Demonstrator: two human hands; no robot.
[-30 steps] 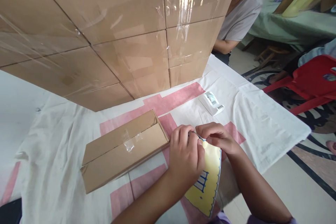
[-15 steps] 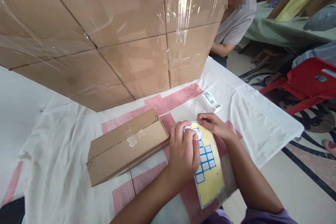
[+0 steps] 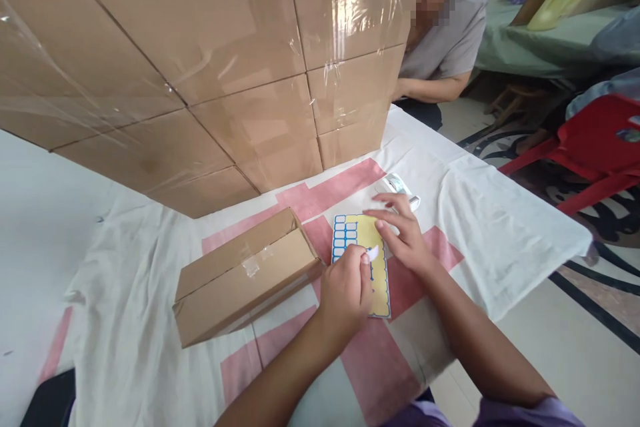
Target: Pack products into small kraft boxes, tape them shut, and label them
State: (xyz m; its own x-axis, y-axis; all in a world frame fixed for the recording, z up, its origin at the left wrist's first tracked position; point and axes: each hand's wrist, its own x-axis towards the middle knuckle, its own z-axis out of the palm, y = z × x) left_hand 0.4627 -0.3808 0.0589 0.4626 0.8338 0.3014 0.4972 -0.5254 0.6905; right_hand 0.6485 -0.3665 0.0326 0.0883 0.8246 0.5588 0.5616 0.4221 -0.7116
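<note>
While the sheet (image 3: 350,232) lies flat on the cloth (image 3: 500,227), the right hand (image 3: 405,233) rests on its far right corner, open, fingers spread and palm down; judged, this weights the sheet so it cannot lift. The left hand (image 3: 345,287) is closed over the middle of the sheet, thumb and forefinger pinched on a small white label (image 3: 373,253) held just above the yellow backing. Blue-bordered labels fill the sheet's far left part; the near right part shows bare yellow. A small box (image 3: 245,277), its flaps taped shut, sits just left of the sheet, its right end near the left hand's knuckles, so little room exists on that side. A white device (image 3: 400,185) lies just beyond the right fingertips, partly hidden by them; what it is cannot be told. Stacked cartons (image 3: 200,67) wrapped in clear film form a wall close behind the box and sheet, closing off the far side. Open cloth remains toward the person's body and to the right, where the table edge falls away to the floor; the sheet is near that edge but fully supported. A red chair (image 3: 600,147) stands well apart on the right. Another person (image 3: 445,47) sits beyond the cartons, with no hand reaching into this work area.
</note>
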